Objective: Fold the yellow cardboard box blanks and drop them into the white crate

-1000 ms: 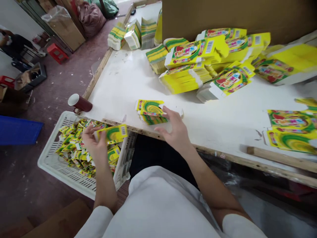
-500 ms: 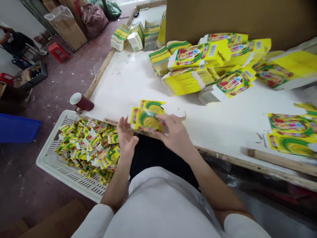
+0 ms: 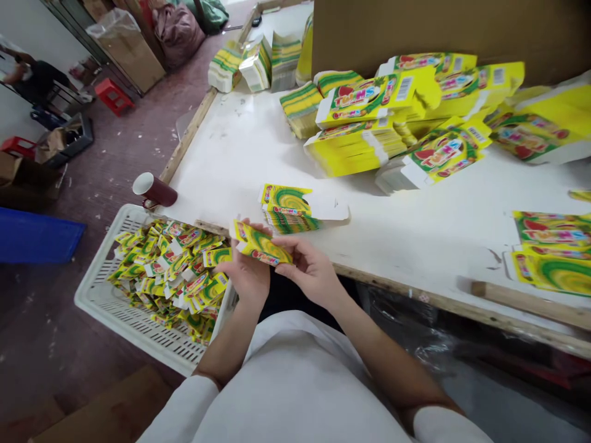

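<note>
A small yellow and green printed carton (image 3: pixel 262 243), looking opened out into box shape, is held just over the table's front edge. My right hand (image 3: pixel 314 274) pinches its right end between thumb and fingers. Behind the carton's left end lies my left hand (image 3: pixel 249 277), palm up, thumb spread away; its fingers are partly hidden by the carton. Beyond both hands, a stack of flat cartons (image 3: pixel 290 209) rests on the table, the top one with a white flap pointing right.
A white plastic basket (image 3: pixel 104 249) full of cartons stands at the left below the table. A maroon mug (image 3: pixel 159 189) sits at the table corner. Banded carton bundles (image 3: pixel 357 147) are piled at the back. A wooden strip (image 3: pixel 526 301) lies at the right.
My right hand has brought the carton down and toward me, away from the stack. My left hand has moved right, under the carton. The carton is now tilted, showing its side.
</note>
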`<state>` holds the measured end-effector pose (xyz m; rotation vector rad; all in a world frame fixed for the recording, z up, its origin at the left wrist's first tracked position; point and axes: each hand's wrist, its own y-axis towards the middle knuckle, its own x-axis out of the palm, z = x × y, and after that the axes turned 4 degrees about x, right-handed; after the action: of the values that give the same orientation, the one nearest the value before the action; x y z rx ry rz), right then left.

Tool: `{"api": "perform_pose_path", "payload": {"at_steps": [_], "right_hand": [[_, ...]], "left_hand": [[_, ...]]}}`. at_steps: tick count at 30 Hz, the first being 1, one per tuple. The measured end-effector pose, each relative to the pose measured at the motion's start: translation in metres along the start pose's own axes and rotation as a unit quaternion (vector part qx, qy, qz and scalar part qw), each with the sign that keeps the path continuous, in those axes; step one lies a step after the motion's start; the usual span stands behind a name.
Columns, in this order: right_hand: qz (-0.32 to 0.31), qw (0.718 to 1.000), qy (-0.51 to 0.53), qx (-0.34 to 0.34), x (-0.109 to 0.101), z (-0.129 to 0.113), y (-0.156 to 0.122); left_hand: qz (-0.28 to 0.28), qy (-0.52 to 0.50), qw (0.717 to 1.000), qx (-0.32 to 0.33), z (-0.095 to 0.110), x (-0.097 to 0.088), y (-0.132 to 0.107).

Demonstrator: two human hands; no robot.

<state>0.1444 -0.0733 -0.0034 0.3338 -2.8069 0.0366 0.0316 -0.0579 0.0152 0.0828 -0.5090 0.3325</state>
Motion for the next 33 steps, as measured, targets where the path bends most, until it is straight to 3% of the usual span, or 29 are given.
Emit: {"api": "perform_pose_path", "payload": {"at_steps": [3, 7, 16, 23, 27, 30, 33], "right_hand": [[-0.024, 0.997, 0.072, 0.012, -0.008, -0.006, -0.001], [-0.017, 0.995, 0.102, 0.005, -0.010, -0.007, -0.004], [0.112, 0.994, -0.006, 0.010, -0.011, 0.003, 0.001], [0.104, 0.993, 0.025, 0.046, -0.013, 0.010, 0.001], [0.092, 0.991, -0.088, -0.036, -0.017, 0.015, 0.002], [0.124, 0.958, -0.230, -0.117, -0.030, 0.009, 0.000], [0.093, 0.898, -0.390, -0.181, -0.042, -0.006, -0.006]], "left_hand": [[-0.022, 0.028, 0.998, -0.057, -0.006, -0.002, -0.007], [-0.029, 0.019, 0.998, -0.055, -0.010, 0.003, -0.012], [-0.013, 0.118, 0.992, 0.041, -0.013, -0.010, -0.008], [-0.001, 0.081, 0.996, -0.028, -0.020, -0.016, -0.001], [0.019, 0.091, 0.996, -0.012, -0.023, -0.020, 0.009], [-0.048, 0.092, 0.994, -0.026, -0.005, -0.028, 0.023], [-0.172, 0.157, 0.973, 0.004, 0.025, -0.040, 0.034]]}}
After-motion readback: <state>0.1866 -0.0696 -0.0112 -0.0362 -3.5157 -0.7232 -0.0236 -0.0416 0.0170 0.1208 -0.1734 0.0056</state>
